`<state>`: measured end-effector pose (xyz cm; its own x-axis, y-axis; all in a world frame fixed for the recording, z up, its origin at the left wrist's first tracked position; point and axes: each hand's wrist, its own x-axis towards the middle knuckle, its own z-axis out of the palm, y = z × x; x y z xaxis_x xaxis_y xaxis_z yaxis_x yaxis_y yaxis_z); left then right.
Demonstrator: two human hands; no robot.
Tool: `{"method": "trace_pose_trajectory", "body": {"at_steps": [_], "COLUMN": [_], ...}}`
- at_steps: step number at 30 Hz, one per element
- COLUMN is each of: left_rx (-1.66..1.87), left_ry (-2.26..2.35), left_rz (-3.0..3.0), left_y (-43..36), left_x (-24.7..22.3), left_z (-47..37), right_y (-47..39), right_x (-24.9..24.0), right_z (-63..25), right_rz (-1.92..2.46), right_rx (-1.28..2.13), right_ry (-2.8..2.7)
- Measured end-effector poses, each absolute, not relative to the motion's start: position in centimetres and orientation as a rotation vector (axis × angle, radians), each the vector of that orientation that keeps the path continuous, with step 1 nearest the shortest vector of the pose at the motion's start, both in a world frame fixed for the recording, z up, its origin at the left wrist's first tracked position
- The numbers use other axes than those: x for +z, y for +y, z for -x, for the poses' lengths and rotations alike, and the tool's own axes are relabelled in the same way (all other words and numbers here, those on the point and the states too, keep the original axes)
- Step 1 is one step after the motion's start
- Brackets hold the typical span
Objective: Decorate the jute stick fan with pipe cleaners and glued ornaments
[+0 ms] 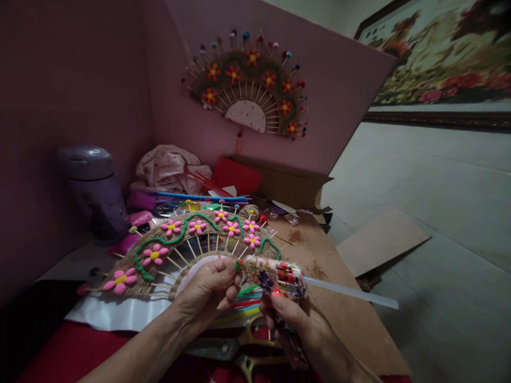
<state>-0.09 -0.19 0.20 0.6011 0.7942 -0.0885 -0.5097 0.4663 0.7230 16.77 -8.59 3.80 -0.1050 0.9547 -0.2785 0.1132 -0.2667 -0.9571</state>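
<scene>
My right hand point(299, 321) is wrapped round the handle of a patterned glue gun point(275, 275), which has a small red light lit and a pale glue stick point(351, 291) jutting from its back. The nozzle points left, toward my left hand point(214, 282), whose thumb and fingers are pinched at a small green piece point(238, 265) by the tip. Behind my left hand lies a half-round twine fan point(160, 239) with thin sticks, pink flowers and a wavy green strip. Part of its pale centre is hidden by that hand.
Gold-handled scissors point(244, 348) lie below my hands, near coloured strips point(243, 312). A purple bottle point(97, 191) stands at the left. Pink cloth point(171, 169) and a red piece point(238, 175) lie behind. A finished-looking fan point(251, 74) hangs on the pink board.
</scene>
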Motion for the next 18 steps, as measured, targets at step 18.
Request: {"method": "trace_pose_trajectory", "body": {"at_steps": [18], "left_rx": [0.831], "left_ry": [0.479], "left_rz": [-0.691], "left_y": [-0.25], "left_x": [0.48], "left_z": [0.05], "right_y": [-8.70], "right_x": [3.88], "right_z": [-16.84], "right_rz": [1.405], "right_rx": [1.434], "right_ry": [-1.140]}}
